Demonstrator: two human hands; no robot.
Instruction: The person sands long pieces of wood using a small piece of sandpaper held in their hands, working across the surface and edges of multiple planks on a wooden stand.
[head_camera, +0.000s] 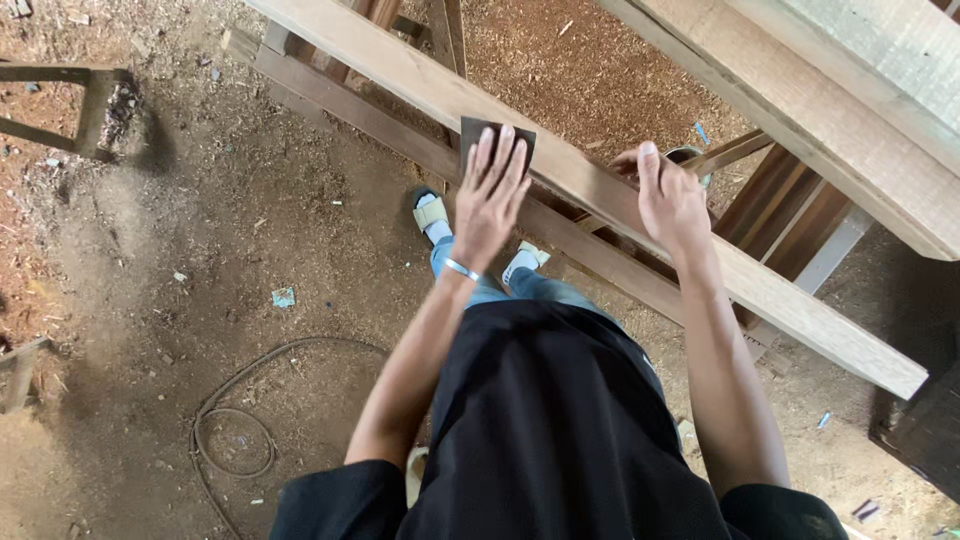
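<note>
item: left hand (489, 198), lying flat with fingers spread wide, pressing a dark sheet of sandpaper (492, 137) onto a long pale wooden plank (590, 186); the sheet is showing just beyond its fingertips. a silver bracelet (461, 269) is circling its wrist.
item: right hand (668, 199), resting on the same plank well to the side of the left hand, fingers curling over the far edge, gripping the wood.
item: darker wooden rail (380, 125), running beneath the plank, under both hands.
item: coiled cable (235, 430), lying on the sawdust-covered floor (200, 250), well behind the left hand.
</note>
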